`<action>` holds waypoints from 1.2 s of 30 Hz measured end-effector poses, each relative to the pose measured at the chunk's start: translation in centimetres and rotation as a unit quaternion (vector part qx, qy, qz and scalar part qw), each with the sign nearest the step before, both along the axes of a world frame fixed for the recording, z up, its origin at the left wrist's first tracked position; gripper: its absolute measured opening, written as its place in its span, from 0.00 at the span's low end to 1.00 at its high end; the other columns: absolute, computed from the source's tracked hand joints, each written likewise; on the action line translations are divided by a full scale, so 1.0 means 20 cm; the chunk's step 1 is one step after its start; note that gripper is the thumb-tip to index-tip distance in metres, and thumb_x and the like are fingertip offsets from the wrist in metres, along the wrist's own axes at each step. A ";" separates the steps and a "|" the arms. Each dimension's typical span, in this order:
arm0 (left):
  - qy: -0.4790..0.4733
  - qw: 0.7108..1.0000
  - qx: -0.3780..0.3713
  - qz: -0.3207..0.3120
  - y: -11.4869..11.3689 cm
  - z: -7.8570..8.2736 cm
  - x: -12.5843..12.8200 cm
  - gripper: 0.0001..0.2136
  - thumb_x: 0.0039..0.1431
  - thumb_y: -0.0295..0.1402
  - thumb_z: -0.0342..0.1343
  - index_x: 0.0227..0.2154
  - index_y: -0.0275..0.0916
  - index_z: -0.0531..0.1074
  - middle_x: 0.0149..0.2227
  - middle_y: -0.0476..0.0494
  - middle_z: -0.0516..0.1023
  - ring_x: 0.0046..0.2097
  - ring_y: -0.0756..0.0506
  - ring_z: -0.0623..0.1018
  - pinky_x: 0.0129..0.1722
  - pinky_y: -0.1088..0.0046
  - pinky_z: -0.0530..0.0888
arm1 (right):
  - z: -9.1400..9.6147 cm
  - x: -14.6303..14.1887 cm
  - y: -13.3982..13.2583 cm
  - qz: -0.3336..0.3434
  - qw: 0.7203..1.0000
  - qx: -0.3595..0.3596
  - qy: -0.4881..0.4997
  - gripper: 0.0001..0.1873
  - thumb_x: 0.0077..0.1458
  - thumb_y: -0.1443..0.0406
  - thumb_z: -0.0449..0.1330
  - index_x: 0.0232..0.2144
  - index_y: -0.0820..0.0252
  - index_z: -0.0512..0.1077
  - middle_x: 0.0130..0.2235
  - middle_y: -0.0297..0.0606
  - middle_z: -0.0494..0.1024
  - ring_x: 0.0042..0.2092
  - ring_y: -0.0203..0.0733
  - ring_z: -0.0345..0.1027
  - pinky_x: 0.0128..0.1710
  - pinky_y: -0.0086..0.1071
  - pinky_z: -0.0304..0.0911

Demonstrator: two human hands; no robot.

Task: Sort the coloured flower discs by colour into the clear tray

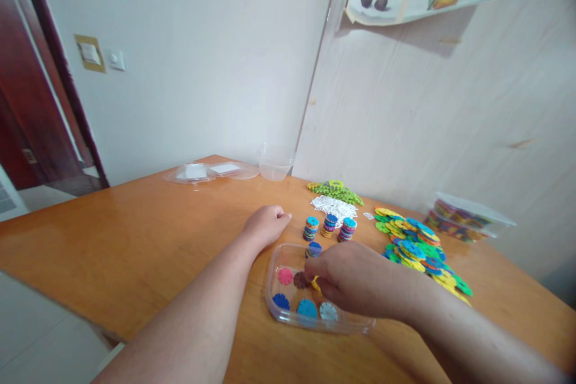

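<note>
So there's a wooden table (189, 240) shoved into a corner, and a person is working at it with bare hands. The left hand (267, 226) is curled into a loose fist on the table, just left of the clear plastic tray (321, 324). The right hand (348, 273) is over the right part of that tray, fingers bent down and bunched together. Its fingertips are partly hidden, so can't tell if it's actually pinching a disc.

The notched discs are in the tray: pink (285, 276), brown (300, 279) and a partly covered yellow (315, 283) in the far row, then dark blue (281, 301), bright blue (306, 308) and pale blue (328, 311) in the near row. The brown and yellow ones are right by the fingers.

Just past the tray stand three little disc stacks (329, 226) side by side, plus a nearer stack (314, 249) by the tray's far rim; can't say if that one's inside or behind it. Farther back there's a white heap (333, 206) with a green heap (342, 194) behind it. Off to the right is a big mixed-color pile (411, 246), with clear filled boxes (463, 219) beyond. Far side, by the wall: a clear bowl (275, 163), and clear lids (192, 173) to its left.
</note>
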State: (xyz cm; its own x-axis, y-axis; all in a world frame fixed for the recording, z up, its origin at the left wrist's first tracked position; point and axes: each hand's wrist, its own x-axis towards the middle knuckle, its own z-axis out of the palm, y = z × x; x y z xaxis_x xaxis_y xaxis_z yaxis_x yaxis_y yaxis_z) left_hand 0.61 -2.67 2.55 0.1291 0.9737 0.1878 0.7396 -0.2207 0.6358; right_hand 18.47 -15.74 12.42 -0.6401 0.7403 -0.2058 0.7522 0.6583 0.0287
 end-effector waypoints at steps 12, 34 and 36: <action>0.000 1.000 -0.009 0.003 -0.01 0.02 0.00 0.17 0.56 0.47 0.49 0.25 0.40 0.74 0.27 0.45 0.78 0.28 0.47 0.72 0.25 0.74 0.58 | -0.01 -0.04 0.01 0.027 0.999 0.014 -0.037 0.16 0.56 0.67 0.54 0.43 0.50 0.78 0.37 0.39 0.83 0.38 0.45 0.76 0.36 0.32 0.62; -0.010 1.000 0.003 -0.014 0.00 0.00 -0.01 0.18 0.56 0.49 0.49 0.24 0.40 0.71 0.25 0.47 0.76 0.27 0.48 0.71 0.25 0.74 0.58 | 0.01 0.21 -0.05 -0.130 0.950 0.067 0.275 0.12 0.62 0.62 0.49 0.40 0.56 0.72 0.29 0.33 0.75 0.30 0.36 0.66 0.30 0.28 0.58; -0.011 1.000 0.009 -0.018 0.01 -0.01 -0.01 0.18 0.56 0.49 0.48 0.23 0.40 0.71 0.25 0.47 0.76 0.27 0.48 0.71 0.25 0.74 0.58 | -0.05 0.28 -0.08 -0.176 0.926 0.088 0.323 0.13 0.62 0.60 0.48 0.38 0.57 0.71 0.31 0.35 0.75 0.31 0.37 0.66 0.31 0.29 0.60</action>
